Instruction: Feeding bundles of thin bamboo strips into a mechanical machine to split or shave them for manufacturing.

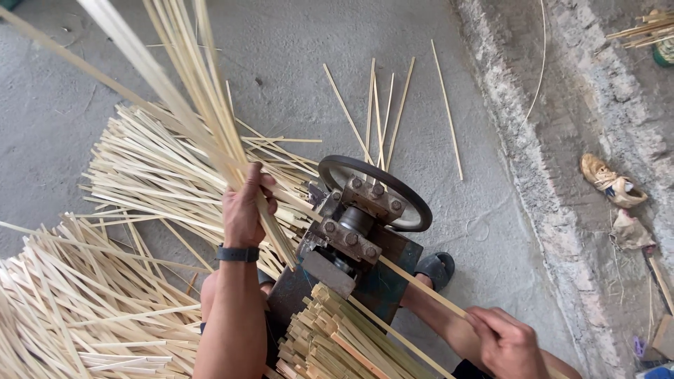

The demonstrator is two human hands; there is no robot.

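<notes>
nearest the camera, a stack of cut bamboo strips [344,337] is seen lying with ends toward the viewer, just below the machine. the right hand [507,342] is closed on one long bamboo strip [414,284], pinched near its near end; the strip runs up and left into the small blue splitting machine [354,242] with its bolted roller block and dark wheel [393,189]. the left hand [246,207], a dark band at the wrist, is clamped round a bundle of strips [189,91] that fans up out of frame. the strips are judged light, thin and springy, stiff along the length but easily bowed, with edges likely to splinter; a single strip is best held near the end and kept in line with the rollers, a bundle gripped at its waist. a foot in a sandal [435,268] rests beside the machine. beyond, loose heaps of strips [140,182] are spread over the concrete floor [295,42], and a worn shoe [611,182] lies far right.
</notes>
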